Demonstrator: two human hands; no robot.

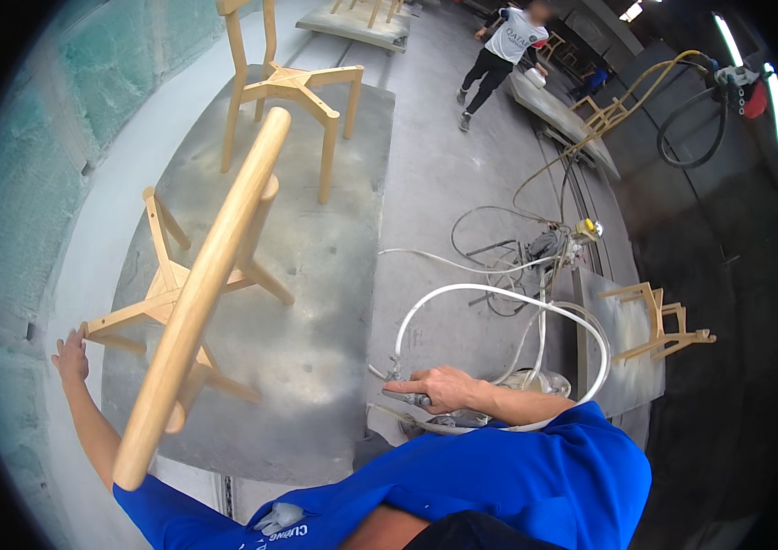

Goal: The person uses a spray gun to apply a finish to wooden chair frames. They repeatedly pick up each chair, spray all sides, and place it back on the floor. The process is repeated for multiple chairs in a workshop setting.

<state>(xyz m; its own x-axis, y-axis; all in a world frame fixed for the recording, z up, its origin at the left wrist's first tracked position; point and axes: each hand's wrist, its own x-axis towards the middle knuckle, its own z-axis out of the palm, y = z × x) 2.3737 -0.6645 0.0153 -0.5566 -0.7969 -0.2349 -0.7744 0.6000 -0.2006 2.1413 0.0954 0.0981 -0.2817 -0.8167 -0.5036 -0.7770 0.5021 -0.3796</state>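
In my right hand [448, 389] is a spray gun [409, 398], its grip wrapped by my fingers, with a white hose [490, 288] looping up from it. At the far left, my left hand [71, 357] has its fingers apart beside the corner of a bare wooden chair frame [164, 291]. Whether the fingertips touch that corner I cannot tell. The frame has no seat panel, and its thick rounded top rail [205, 293] rises close to me across the view. Both stand over a grey metal platform [325, 367].
Another wooden chair frame [292, 84] stands farther along the platform. A pump with tangled hoses [554, 243] sits on the floor to the right, near a third frame [659, 321] on a board. A person [508, 46] walks at the back. A green-white wall [31, 183] runs along the left.
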